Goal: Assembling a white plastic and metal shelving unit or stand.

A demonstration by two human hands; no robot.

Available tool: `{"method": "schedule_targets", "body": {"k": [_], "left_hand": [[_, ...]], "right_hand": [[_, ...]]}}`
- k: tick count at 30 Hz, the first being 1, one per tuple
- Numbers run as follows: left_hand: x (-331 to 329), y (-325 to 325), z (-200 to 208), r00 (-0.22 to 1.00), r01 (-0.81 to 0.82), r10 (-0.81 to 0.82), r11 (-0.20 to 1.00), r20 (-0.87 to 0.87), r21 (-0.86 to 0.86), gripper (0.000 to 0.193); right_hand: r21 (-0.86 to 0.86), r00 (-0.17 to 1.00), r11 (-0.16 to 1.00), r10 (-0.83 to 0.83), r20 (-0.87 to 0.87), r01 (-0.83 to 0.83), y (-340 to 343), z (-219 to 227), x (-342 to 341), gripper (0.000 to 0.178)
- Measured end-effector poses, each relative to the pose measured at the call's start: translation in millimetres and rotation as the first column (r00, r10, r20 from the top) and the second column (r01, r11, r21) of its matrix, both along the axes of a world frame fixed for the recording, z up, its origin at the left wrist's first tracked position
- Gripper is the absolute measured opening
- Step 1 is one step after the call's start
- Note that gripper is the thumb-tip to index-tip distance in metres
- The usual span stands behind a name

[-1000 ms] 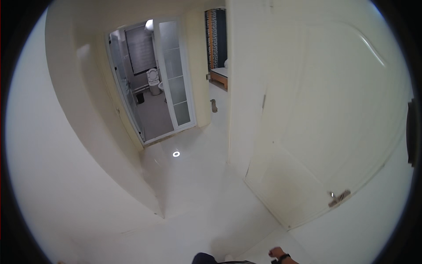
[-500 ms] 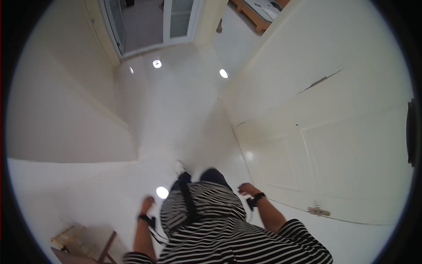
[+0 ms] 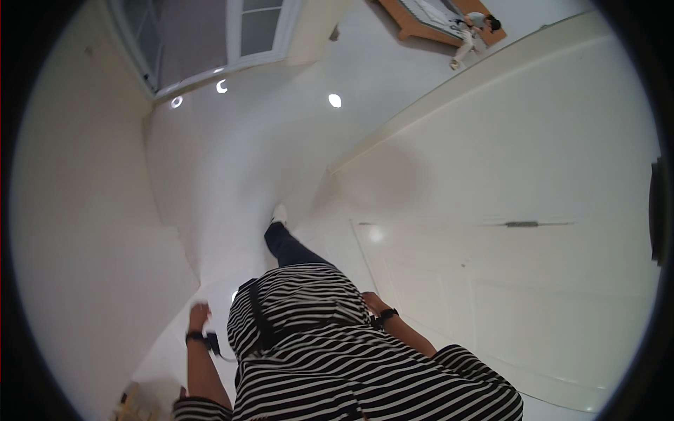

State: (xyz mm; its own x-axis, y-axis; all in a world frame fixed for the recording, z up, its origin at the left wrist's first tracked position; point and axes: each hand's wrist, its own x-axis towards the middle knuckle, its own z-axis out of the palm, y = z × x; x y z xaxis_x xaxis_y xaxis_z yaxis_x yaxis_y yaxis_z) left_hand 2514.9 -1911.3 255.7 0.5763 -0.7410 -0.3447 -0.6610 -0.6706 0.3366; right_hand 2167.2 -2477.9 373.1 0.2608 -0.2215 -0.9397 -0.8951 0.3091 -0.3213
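Note:
My left hand [image 3: 200,316] hangs low beside my left hip, small and smeared, its fingers too unclear to make out. A black strap with a small dark device [image 3: 203,340] is round that wrist. By my right hip, my right hand [image 3: 374,303] is close against my striped shirt [image 3: 302,302], and its fingers are partly hidden. Another black strap [image 3: 385,317] circles the right wrist. I see nothing held in either hand. The nearest thing on the right is a pale panelled door [image 3: 484,281]. One of my legs, in dark trousers [image 3: 288,245], is stretched forward.
White walls flank a glossy floor [image 3: 239,161]. An open white glazed door [image 3: 260,31] stands ahead on the left. Far right, a person [image 3: 474,35] is at a wooden bed-like frame [image 3: 421,21]. A light wooden piece [image 3: 140,403] is at lower left.
I have moved forward, with one leg now stretched ahead. The doorway has shifted left in view. The person by the wooden frame has come into sight. My right hand is now closer to my shirt.

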Motion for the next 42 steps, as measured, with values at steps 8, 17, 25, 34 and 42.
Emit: {"method": "schedule_targets", "body": {"k": [8, 17, 25, 34, 42], "left_hand": [[7.0, -101.3, 128.5, -0.157, -0.753, 0.592, 0.446, -0.79, 0.484, 0.025], [247.3, -198.7, 134.7, 0.571, -0.214, 0.365, 0.931, -0.736, 0.296, 0.026], [614.1, -301.7, 94.8, 0.717, 0.27, -0.269, 0.958, -0.643, -0.099, 0.022], [422.7, -533.1, 185.8, 0.724, -0.075, 0.056, 0.997, -0.688, 0.002, 0.023], [203.1, -484.8, 130.8, 0.612, 0.739, -0.354, 0.575, -0.707, 0.351, 0.031]], "right_hand": [[-0.232, 0.978, 0.952, -0.18, 0.104, 0.2, -169.7, 34.4, 215.6, 0.022], [-0.512, 0.931, 0.81, -0.105, 0.35, 0.284, -209.6, 93.5, 309.7, 0.028], [-0.215, 0.831, 0.804, -0.551, 0.077, 0.554, 36.0, 25.2, 218.8, 0.03], [0.001, 0.296, 0.304, -0.927, -0.229, 0.953, 276.7, 32.0, 142.1, 0.024], [-0.264, -0.074, -0.137, -0.969, 0.238, 0.955, 336.9, 43.2, 45.5, 0.026]]}}
